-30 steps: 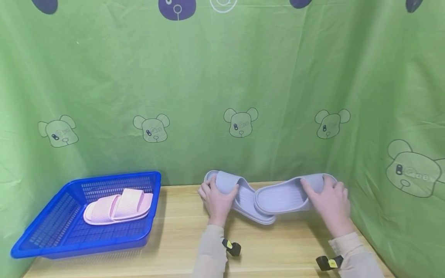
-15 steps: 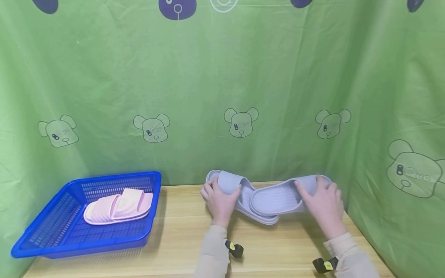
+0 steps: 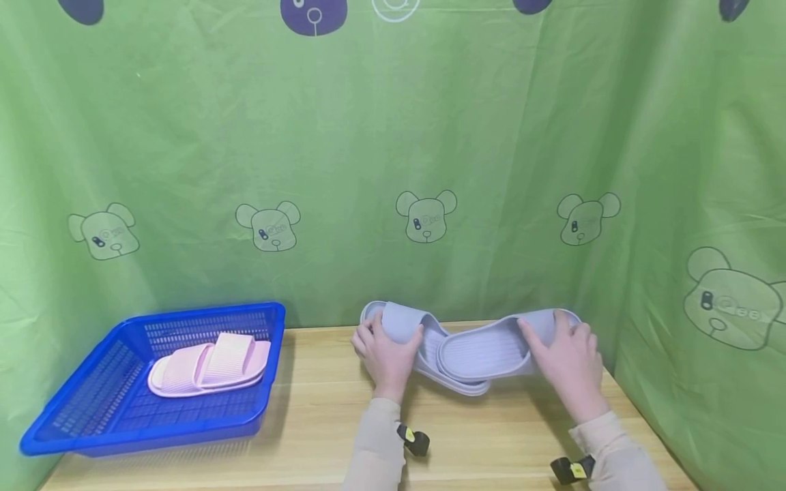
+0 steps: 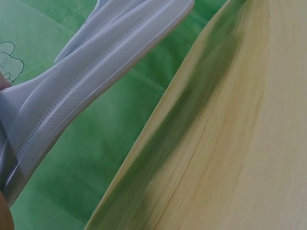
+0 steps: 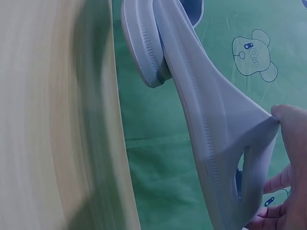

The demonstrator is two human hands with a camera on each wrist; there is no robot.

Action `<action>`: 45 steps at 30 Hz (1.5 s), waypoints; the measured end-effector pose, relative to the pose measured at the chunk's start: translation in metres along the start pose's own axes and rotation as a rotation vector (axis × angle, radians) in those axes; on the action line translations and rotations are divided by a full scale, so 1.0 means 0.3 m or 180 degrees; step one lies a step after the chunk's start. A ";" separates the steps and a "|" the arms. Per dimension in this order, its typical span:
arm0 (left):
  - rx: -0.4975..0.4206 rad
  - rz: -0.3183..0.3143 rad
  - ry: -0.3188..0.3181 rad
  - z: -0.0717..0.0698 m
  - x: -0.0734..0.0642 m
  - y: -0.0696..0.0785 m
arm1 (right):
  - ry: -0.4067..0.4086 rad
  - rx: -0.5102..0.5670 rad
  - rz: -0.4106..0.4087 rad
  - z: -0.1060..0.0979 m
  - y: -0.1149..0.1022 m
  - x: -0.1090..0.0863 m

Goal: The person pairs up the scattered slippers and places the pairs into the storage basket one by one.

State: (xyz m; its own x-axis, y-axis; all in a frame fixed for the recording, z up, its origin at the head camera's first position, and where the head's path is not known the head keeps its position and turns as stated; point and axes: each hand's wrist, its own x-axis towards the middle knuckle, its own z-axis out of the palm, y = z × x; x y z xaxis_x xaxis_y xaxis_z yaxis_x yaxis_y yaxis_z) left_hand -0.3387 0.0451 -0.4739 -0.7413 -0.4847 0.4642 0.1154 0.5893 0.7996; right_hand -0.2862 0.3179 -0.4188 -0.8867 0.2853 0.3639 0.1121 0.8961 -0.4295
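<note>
Two pale blue-grey slide slippers are held above the table, their heel ends overlapping. My left hand (image 3: 388,354) grips the left slipper (image 3: 402,322) around its toe strap, thumb on the near edge. The right slipper (image 3: 485,351) lies with its heel over the left one's footbed; my right hand (image 3: 571,361) grips it by the strap. In the left wrist view the left slipper's side (image 4: 72,96) shows, with only bits of the hand at the edge. In the right wrist view, thumb and fingers hold the strap end of the right slipper (image 5: 211,110).
At the left stands a blue plastic basket (image 3: 166,436) with a pair of pink slippers (image 3: 211,365) in it, one lapped over the other. A wooden table (image 3: 319,409) lies beneath the hands. Green bear-print cloth (image 3: 344,170) hangs behind and at the sides.
My right hand has moved a little left with its slipper, so the heels overlap more. The left hand has barely shifted. Basket and pink slippers are unmoved.
</note>
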 end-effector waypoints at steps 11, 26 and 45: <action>-0.0008 -0.0034 0.0135 0.001 0.005 -0.008 | -0.0111 0.0166 -0.0075 -0.029 -0.004 -0.001; -0.0068 -0.0095 0.0312 -0.005 0.021 -0.022 | -0.0142 0.0295 -0.0285 -0.045 -0.043 -0.018; -0.0017 -0.0042 0.0406 -0.011 0.021 -0.020 | -0.0258 0.0074 -0.0716 -0.046 -0.077 -0.035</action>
State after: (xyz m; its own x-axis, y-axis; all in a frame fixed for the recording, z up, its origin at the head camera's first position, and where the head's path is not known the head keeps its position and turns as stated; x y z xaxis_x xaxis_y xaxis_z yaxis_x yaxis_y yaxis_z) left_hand -0.3420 0.0363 -0.4745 -0.6528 -0.5708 0.4981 0.1100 0.5791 0.8078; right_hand -0.2734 0.2988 -0.4012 -0.9213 0.0504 0.3855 -0.1018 0.9257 -0.3643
